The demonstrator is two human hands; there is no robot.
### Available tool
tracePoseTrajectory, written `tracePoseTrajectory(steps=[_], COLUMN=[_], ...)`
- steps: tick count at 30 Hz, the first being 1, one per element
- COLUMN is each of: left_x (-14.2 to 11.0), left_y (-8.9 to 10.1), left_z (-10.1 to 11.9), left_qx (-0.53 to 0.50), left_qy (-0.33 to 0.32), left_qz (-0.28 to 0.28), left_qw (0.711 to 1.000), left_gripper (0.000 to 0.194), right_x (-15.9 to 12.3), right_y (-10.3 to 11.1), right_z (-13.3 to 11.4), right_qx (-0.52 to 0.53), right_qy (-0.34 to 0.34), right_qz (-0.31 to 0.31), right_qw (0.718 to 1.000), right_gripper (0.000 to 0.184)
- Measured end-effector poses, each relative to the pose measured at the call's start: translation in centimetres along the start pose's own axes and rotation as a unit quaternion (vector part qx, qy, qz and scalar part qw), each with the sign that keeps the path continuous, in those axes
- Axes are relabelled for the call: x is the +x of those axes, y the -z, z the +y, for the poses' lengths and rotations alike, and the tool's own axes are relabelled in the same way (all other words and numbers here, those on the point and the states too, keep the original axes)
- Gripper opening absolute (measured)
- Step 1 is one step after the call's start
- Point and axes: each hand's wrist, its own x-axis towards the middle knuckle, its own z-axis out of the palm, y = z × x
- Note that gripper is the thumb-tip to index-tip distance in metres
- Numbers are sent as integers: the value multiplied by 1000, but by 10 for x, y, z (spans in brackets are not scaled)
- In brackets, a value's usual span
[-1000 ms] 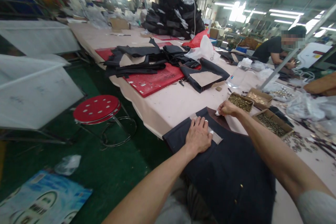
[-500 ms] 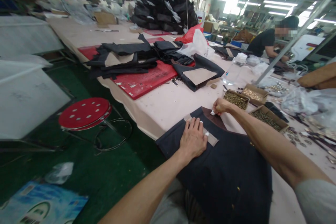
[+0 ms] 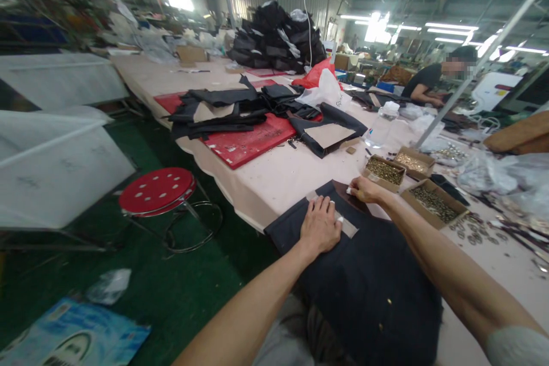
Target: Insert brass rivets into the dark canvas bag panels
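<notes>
A dark navy fabric piece (image 3: 377,280) lies over the near edge of the pale table (image 3: 278,171), with a brown patch at its far corner. My left hand (image 3: 319,226) lies flat on it, fingers stretched out, pressing a pale translucent strip (image 3: 348,229). My right hand (image 3: 364,190) rests at the far corner of the fabric, fingers pinched on a small white object that I cannot make out.
Cardboard boxes of small brass hardware (image 3: 384,170) stand just beyond my right hand. A red board (image 3: 251,143) with black fabric pieces lies farther back. A red stool (image 3: 156,190) stands on the green floor at left. Another person (image 3: 433,83) sits at the far right.
Both hands stay on the fabric in much the same place. Only the view has swung a little.
</notes>
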Motion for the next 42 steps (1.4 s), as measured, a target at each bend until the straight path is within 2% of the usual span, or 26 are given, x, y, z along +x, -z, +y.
tracePoseTrajectory(steps=[10, 16, 22, 27, 31, 34, 37, 39, 42], left_x=[-2, -2, -1, -2, -1, 2, 7, 11, 15], left_y=[-5, -4, -2, 1, 2, 2, 0, -1, -2], left_z=[0, 0, 1, 1, 1, 1, 0, -1, -4], left_qx=[-2, 4, 11, 7, 9, 10, 13, 17, 18], left_qy=[-2, -4, -2, 7, 3, 5, 6, 3, -5], left_qz=[11, 13, 3, -5, -4, 3, 11, 16, 19], left_qw=[1000, 1000, 1000, 1000, 1000, 1000, 1000, 1000, 1000], left_gripper=[58, 58, 58, 60, 60, 58, 58, 58, 57], right_x=[-11, -14, -24, -33, -32, -20, 0, 14, 26], right_y=[2, -9, -32, -42, -40, -28, -6, 7, 18], right_z=[2, 6, 14, 9, 7, 9, 10, 10, 10], right_qx=[-11, -33, -49, -7, 42, 79, 104, 110, 110], right_qy=[35, 37, 82, 135, 108, 40, -14, -29, -35], right_qz=[-1, 53, 156, 194, 209, 164, 45, -9, -33], right_qw=[999, 997, 983, 972, 971, 983, 993, 993, 993], right_gripper=[22, 19, 16, 17, 16, 16, 15, 14, 15])
